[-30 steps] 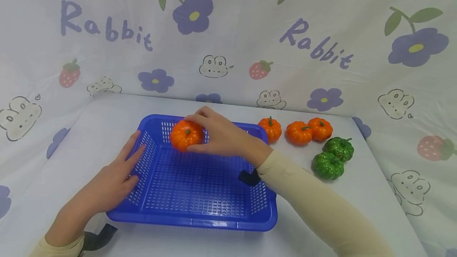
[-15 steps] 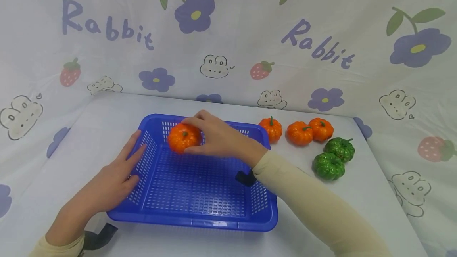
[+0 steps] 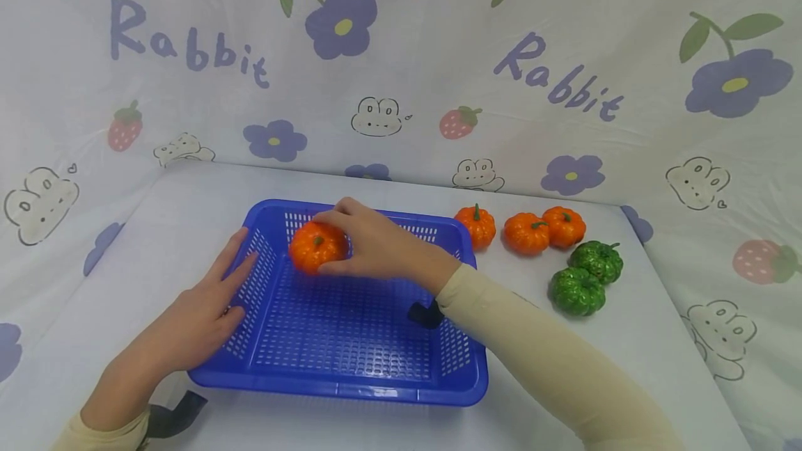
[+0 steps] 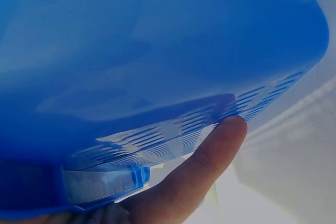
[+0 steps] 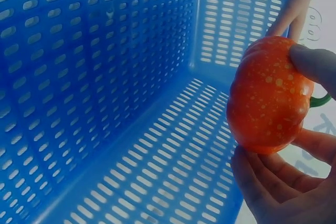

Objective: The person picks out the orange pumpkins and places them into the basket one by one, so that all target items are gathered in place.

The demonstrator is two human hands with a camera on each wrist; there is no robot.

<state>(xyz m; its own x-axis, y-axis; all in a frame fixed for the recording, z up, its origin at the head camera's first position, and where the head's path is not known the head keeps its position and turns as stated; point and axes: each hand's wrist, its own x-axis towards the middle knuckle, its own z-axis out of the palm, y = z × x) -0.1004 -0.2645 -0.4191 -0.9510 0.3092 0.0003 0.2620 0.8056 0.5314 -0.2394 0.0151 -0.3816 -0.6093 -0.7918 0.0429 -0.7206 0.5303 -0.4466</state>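
My right hand grips a small orange pumpkin with a short green stem, thumb on one side and fingers on the other. It is inside the blue plastic basket, toward the back left corner. In the right wrist view the pumpkin shows yellowish speckles, held beside the slotted wall. My left hand rests at the basket's left side with fingers stretched over the rim. From the left wrist, one straight finger reaches along the blue basket, its tip at the slots.
Right of the basket sit several more small pumpkins: an orange pumpkin close to its back right corner, two more orange ones beyond, and two glittery green pumpkins nearer. A patterned cloth hangs behind the white table.
My right hand has moved slightly left and lower with the orange pumpkin still in its grip. The left hand and the basket have stayed in place.
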